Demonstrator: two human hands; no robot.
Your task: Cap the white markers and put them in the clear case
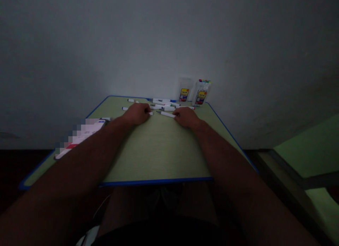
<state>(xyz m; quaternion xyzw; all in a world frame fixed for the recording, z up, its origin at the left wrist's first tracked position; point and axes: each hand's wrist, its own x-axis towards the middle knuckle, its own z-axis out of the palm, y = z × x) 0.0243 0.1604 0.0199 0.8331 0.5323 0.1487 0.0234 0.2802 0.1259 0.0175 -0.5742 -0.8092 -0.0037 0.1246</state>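
Several white marker pens (162,104) lie scattered at the far side of a small green table with a blue edge (156,182). My left hand (137,114) rests among them, fingers curled down over a pen whose ends stick out at either side. My right hand (186,117) is closed on the end of a white pen (166,114) that lies on the table pointing left. Both arms reach far forward over the tabletop.
Two clear plastic pen cases stand against the wall at the back right: one looks empty (184,90), the other (202,92) holds coloured markers. A flat white and red object (79,136) lies at the left edge. Another green surface (312,150) sits to the right.
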